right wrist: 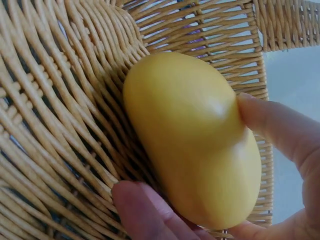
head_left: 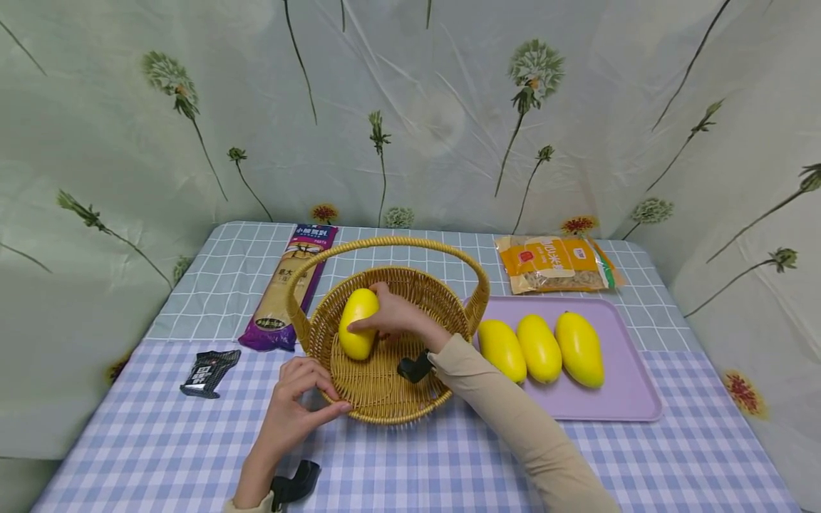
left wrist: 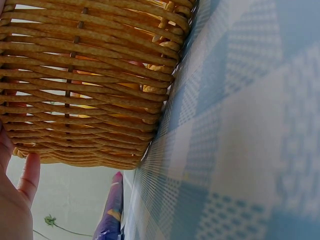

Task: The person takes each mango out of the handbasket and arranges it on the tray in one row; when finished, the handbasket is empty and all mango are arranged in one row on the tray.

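Note:
A wicker basket [head_left: 391,388] with a tall arched handle stands at the middle of the table. Inside it, toward the left wall, is a yellow mango [head_left: 357,324], which my right hand [head_left: 399,313] grips from the right side. In the right wrist view the mango [right wrist: 192,140] lies against the woven wall, thumb and fingers around it. My left hand [head_left: 298,395] pinches the basket's front left rim, thumb outside in the head view. The left wrist view shows the basket's woven side [left wrist: 85,95] close up, with fingertips at its rim.
On the right, a lilac tray [head_left: 625,399] bears three more mangoes [head_left: 539,349]. Behind it lies an orange grain packet [head_left: 558,263]. A purple pasta bag [head_left: 282,292] is left of the basket, and a small black packet [head_left: 209,372] lies nearer the left edge.

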The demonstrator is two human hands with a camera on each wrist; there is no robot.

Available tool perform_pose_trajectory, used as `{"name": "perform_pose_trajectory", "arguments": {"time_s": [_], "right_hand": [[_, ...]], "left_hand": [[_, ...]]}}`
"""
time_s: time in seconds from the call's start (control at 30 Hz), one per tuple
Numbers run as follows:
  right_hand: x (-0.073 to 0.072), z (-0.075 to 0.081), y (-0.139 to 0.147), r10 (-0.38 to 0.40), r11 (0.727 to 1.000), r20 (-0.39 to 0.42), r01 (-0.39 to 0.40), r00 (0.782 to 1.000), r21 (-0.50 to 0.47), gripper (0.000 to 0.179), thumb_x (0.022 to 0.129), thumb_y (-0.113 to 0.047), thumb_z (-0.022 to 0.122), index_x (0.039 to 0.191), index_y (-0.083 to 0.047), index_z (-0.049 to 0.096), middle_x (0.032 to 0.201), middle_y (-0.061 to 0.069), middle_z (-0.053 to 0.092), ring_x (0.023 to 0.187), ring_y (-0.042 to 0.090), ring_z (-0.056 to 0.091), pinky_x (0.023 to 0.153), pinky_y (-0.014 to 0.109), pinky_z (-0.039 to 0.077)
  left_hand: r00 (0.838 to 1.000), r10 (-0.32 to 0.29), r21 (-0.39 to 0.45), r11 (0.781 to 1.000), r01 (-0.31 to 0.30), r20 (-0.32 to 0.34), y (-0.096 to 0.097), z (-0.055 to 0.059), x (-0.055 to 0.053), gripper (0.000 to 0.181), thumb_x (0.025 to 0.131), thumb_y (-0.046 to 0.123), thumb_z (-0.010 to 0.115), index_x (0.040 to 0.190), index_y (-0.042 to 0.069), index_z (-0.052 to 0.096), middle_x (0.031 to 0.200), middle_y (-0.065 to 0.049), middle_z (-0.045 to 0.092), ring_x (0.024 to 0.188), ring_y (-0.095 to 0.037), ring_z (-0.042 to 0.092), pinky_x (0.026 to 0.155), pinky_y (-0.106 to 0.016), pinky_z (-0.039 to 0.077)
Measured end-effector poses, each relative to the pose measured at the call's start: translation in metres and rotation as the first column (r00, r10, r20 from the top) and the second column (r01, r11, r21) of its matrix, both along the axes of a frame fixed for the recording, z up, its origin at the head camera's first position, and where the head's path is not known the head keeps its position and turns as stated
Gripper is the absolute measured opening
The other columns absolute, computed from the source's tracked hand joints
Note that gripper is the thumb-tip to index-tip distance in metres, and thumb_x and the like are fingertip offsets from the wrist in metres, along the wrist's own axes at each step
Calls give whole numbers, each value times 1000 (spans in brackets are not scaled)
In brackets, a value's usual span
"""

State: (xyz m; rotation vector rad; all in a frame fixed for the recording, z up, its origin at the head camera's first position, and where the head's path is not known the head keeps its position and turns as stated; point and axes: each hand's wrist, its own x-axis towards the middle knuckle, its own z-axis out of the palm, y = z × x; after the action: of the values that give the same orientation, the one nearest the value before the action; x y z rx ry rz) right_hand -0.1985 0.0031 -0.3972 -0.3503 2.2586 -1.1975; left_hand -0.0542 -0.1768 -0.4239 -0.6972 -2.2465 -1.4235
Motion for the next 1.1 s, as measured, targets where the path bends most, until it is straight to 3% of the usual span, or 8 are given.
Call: {"name": "perform_pose_trajectory", "arguments": {"time_s": [0.37,0.5,0.73,1.1], "right_hand": [[2,-3,-4,-19,1000,-2,19,1000,-21,88,80,-29,76,143,-7,18,106,18,51,77,25,59,66,40,53],[1,-3,-3,-30,999,-23,29,999,-37,85,79,-24,77,140,-10,19,105,18,51,77,24,58,65,39,53],[0,-3,0,8,1000,-106,-9,994,-14,81,76,-23,79,135,-12,25,108,14,52,91,24,54,76,36,45],[-1,4,4,9,1000,-109,-11,994,-22,85,74,-24,81,137,-9,25,112,14,50,93,24,54,77,35,47]], "left_hand": [[1000,3,-8,1000,-3,6,0,0,1,38,54,-6,87,69,17,61,78,3,59,87,-15,45,92,-30,23],[1000,3,-8,1000,-3,5,0,0,1,38,55,-6,87,70,17,61,79,3,59,87,-15,45,92,-30,23],[1000,-1,-4,1000,1,-5,0,-1,0,38,54,-6,87,70,17,61,79,3,59,86,-15,45,91,-30,24],[1000,-6,7,1000,6,-15,0,-1,-1,38,53,-7,86,70,16,61,79,2,59,86,-15,45,91,-30,23]]}}
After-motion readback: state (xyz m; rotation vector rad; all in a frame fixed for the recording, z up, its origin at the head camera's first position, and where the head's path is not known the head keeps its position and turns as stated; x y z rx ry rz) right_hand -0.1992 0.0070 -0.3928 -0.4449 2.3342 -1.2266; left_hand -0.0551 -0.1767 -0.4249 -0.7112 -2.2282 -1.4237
